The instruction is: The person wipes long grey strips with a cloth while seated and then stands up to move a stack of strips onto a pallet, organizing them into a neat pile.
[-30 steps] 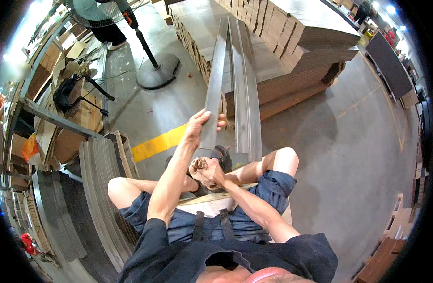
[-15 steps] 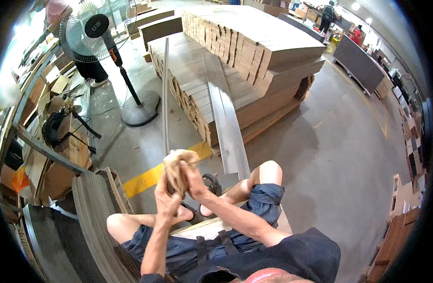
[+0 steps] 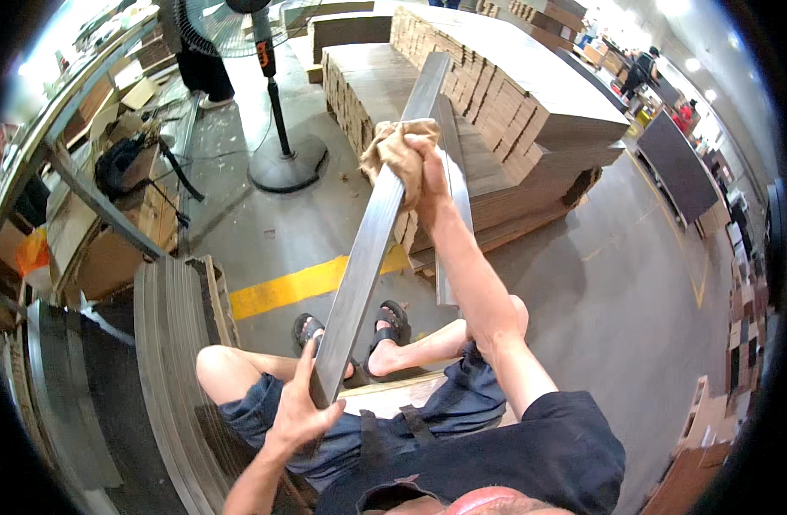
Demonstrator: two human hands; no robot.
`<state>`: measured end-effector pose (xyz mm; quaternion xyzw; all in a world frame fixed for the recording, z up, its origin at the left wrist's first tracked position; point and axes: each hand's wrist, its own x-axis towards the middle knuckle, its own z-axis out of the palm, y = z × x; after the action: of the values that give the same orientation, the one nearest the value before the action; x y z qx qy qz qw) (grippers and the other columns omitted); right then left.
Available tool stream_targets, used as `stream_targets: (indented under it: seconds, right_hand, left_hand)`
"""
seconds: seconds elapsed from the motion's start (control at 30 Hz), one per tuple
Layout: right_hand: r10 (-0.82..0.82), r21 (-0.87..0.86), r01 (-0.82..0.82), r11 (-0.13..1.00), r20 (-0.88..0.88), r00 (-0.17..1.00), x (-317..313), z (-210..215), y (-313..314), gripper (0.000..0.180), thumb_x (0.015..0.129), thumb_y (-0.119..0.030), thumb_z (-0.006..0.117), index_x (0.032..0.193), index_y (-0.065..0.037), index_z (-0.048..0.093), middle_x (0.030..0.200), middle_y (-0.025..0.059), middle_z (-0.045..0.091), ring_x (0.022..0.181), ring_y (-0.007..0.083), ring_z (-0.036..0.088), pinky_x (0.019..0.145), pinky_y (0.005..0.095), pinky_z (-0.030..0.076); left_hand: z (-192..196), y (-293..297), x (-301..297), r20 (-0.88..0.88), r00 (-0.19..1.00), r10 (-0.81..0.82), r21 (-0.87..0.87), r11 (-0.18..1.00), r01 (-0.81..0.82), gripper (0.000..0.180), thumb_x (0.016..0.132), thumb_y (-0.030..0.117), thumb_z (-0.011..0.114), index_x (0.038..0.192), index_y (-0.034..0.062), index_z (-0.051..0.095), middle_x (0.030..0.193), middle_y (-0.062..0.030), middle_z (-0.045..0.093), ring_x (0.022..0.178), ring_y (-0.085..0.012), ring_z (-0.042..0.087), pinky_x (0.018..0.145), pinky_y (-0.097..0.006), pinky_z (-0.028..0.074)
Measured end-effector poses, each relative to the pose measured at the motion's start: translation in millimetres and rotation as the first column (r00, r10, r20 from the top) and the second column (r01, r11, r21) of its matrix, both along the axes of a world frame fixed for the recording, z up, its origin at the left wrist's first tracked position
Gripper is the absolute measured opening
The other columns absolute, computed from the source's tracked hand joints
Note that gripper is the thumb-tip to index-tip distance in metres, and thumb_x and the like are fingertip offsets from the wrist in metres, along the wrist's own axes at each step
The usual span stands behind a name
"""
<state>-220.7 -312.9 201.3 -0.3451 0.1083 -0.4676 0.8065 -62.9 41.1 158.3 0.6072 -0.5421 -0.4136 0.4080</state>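
Item one: a long metal strip (image 3: 372, 232), grey and flat, running at a slant from our lap up toward the cardboard stacks (image 3: 496, 94). Its lower end is lost behind our left hand (image 3: 299, 412); its upper end lies over the stacks, where we find it hard to tell apart from a second, similar strip (image 3: 449, 197) lying just beside it.

Item two: our left hand, closed around the strip's lower end near the knees, thumb on the near side, fingers wrapped out of sight behind the metal.

Item three: our right hand (image 3: 428, 176), arm stretched out, closed on a tan rag (image 3: 398, 146) bunched against the strip about two thirds of the way up. The rag covers most of the palm, so we cannot see how the fingers lie beneath it.

Item four: our legs in blue shorts, feet in black sandals (image 3: 393, 322) on the concrete floor, partly hidden by the strip, near a yellow floor line (image 3: 282, 287).

Item five: a pedestal fan (image 3: 273, 103), its head cut off at the top edge.

Item six: a pile of curved grey sheets (image 3: 170, 343) at our left, running out of view below.

Item seven: distant people at the upper right, too small to make out.
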Motion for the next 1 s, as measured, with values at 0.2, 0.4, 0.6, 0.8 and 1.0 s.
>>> stream_targets:
  seconds: [0.2,0.4,0.6,0.8,1.0]
  right_hand:
    - [-0.239,-0.207,0.166,0.964,-0.407,0.881,59,-93,87,0.019,0.089,-0.009,0.065,0.107,-0.003,0.066,0.098,0.0042,0.068,0.090,0.0137,0.066,0.080,0.0296,0.056]
    - [-0.128,0.062,0.166,0.984,-0.404,0.906,68,-74,106,0.025,0.085,-0.007,0.072,0.109,-0.003,0.067,0.101,0.0056,0.068,0.094,0.0159,0.067,0.084,0.0324,0.057]
    - [-0.294,-0.026,0.312,0.950,-0.423,0.857,22,-9,-58,0.054,0.090,-0.022,0.068,0.134,0.001,0.045,0.121,0.0185,0.060,0.105,0.0284,0.066,0.091,0.0430,0.058]
    - [-0.592,0.062,0.628,0.776,-0.274,0.758,-25,7,-159,0.032,0.088,-0.001,0.066,0.118,0.002,0.056,0.108,0.0177,0.066,0.094,0.0271,0.071,0.077,0.0416,0.064]
    - [-0.349,-0.003,0.358,0.934,-0.227,0.909,-4,-16,-75,0.038,0.098,-0.033,0.047,0.124,-0.006,0.048,0.103,0.0122,0.063,0.092,0.0264,0.064,0.076,0.0440,0.060]
  left_hand:
    - [-25,-50,-5,0.126,0.978,0.166,-0.146,0.978,-0.147,0.078,0.072,0.010,0.069,0.140,-0.0086,0.037,0.109,-0.0325,0.062,0.104,-0.0439,0.065,0.091,-0.042,0.051]
    - [-8,-22,17,0.294,0.942,0.162,-0.091,0.986,-0.141,0.071,0.075,0.006,0.067,0.141,-0.0001,0.041,0.111,-0.0273,0.064,0.105,-0.0400,0.065,0.092,-0.041,0.051]
    - [26,56,54,0.452,0.886,0.103,-0.095,0.993,-0.067,0.073,0.071,-0.003,0.065,0.141,-0.0073,0.041,0.115,-0.0311,0.063,0.108,-0.0450,0.064,0.092,-0.043,0.051]
    - [9,103,55,0.541,0.823,0.174,-0.082,0.985,-0.154,0.071,0.071,-0.004,0.064,0.139,-0.0078,0.044,0.111,-0.0298,0.062,0.100,-0.0434,0.064,0.087,-0.043,0.052]
    - [3,67,49,0.449,0.860,0.244,-0.129,0.970,-0.208,0.074,0.070,-0.002,0.067,0.140,-0.0059,0.044,0.112,-0.0287,0.065,0.106,-0.0404,0.066,0.093,-0.041,0.051]
